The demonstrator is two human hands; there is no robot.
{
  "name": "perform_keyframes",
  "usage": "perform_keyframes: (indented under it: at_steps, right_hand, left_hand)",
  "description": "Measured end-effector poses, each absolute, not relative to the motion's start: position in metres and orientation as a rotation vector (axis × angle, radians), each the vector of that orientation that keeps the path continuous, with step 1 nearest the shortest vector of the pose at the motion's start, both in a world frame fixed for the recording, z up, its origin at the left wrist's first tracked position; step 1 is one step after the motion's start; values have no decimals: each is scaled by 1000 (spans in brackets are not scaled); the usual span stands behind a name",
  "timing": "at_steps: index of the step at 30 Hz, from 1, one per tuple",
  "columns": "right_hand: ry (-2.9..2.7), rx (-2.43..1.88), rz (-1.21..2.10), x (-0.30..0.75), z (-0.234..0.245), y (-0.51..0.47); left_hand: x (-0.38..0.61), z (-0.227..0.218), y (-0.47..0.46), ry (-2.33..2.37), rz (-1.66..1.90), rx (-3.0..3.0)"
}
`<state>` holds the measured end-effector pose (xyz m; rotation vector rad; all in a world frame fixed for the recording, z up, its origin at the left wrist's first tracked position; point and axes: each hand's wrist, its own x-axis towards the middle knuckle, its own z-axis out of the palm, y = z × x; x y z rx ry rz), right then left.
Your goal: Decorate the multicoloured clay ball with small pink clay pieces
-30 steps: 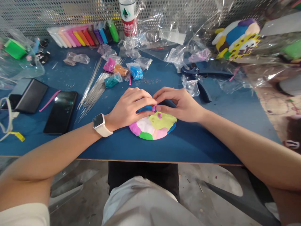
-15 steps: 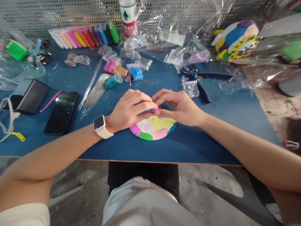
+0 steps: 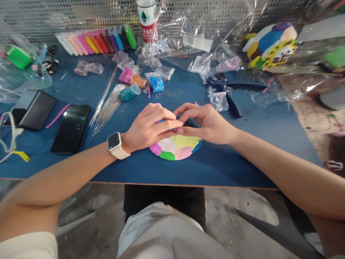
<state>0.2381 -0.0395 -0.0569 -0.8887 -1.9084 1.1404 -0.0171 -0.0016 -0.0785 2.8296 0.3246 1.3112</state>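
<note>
A flat round clay disc [image 3: 176, 148] of pink, white, green, yellow and blue patches lies on the blue table [image 3: 215, 165] in front of me. My left hand [image 3: 151, 126], with a white watch on its wrist, and my right hand [image 3: 206, 122] meet fingertip to fingertip just above the disc's far edge. Both hands are closed in a pinch on a small pink bit of clay [image 3: 176, 128], most of it hidden by the fingers.
Two dark phones [image 3: 70, 127] lie at the left beside a bundle of metal rods [image 3: 107, 104]. Small bags of coloured clay [image 3: 137, 82], a row of clay sticks [image 3: 97, 41], a bottle [image 3: 147, 18], dark pliers [image 3: 231, 93], crumpled cellophane [image 3: 205, 54] and a clay figure [image 3: 272, 43] crowd the back.
The fingertips of both hands have drawn closer together over the disc, covering more of the pink bit. The disc has stayed in place.
</note>
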Motion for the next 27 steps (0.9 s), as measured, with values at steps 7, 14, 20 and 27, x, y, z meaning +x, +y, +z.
perform_keyframes:
  at_steps: [7, 14, 20, 27]
  right_hand:
    - [-1846, -918, 1123, 233, -53, -46]
    - [-1858, -931, 1097, 233, -54, -48]
    - [-1873, -912, 1107, 234, -55, -47]
    - [-1948, -940, 1031, 236, -54, -47]
  left_hand:
    - [-20, -82, -3, 469, 1248, 2820]
    - [-20, -81, -5, 457, 1227, 2789]
    - [-16, -78, -4, 358, 1369, 2828]
    - [-17, -78, -3, 315, 1207, 2814]
